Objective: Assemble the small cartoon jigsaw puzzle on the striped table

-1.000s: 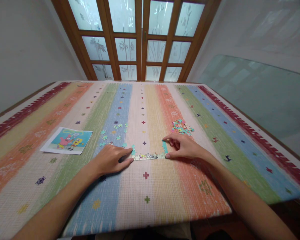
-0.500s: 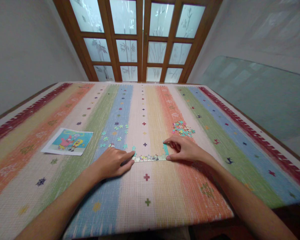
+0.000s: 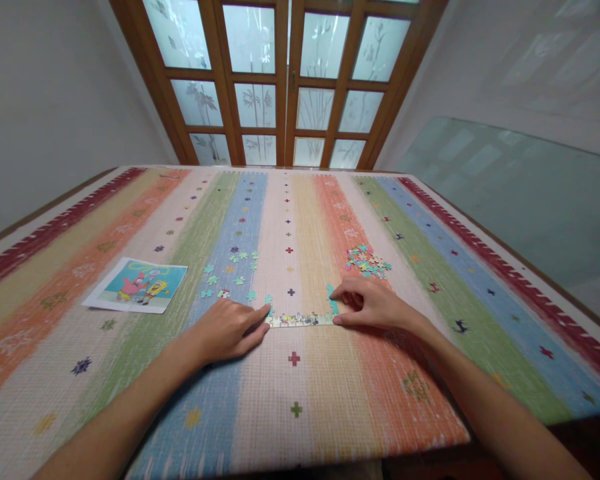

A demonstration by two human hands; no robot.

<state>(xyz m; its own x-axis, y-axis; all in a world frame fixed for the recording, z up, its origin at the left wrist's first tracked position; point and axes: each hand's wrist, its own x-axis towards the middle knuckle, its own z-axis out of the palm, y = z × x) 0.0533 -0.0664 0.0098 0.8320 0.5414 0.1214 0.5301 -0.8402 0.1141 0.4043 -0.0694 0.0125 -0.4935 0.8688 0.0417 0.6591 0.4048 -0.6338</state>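
The striped surface (image 3: pixel 130 400) ends near the frame's bottom, with bare cloth below both hands. The joined puzzle strip (image 3: pixel 300 320) lies at center between them: left hand (image 3: pixel 227 330) flat, fingertips touching its left end; right hand (image 3: pixel 375 303) loosely curled, pinching its upturned right corner.

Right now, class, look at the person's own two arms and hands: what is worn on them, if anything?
Nothing. The left hand and right hand are bare: no gloves, and no rings, watch or bands that show. Both forearms are bare too, with no sleeves in view up to the picture's lower edge.
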